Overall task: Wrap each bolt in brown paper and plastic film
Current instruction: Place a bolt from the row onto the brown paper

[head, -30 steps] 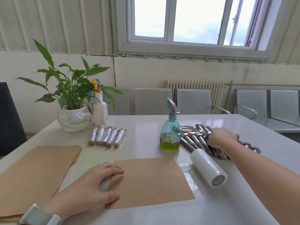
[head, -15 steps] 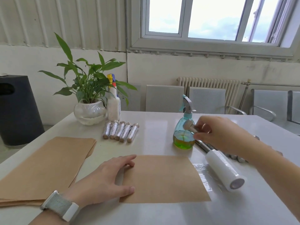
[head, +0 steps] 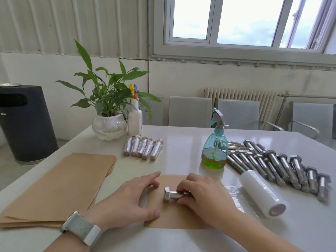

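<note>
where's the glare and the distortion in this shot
Head view: the window is blown out white; the glossy table mirrors that light; wide-angle bending tilts the wall panels and window frame; the film roll is slightly soft.

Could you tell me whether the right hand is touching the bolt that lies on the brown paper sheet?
Touching: in the head view the right hand has its fingers curled round the shank of the bolt, which lies on the brown paper sheet.

- I count five wrapped bolts [head: 143, 149].
- One bolt [head: 171, 194] on one sheet [head: 174, 218].
- Two spray bottles: teal [head: 215, 142], white [head: 135, 119].
- One film roll [head: 261, 194].
- One plant [head: 109, 113].
</note>
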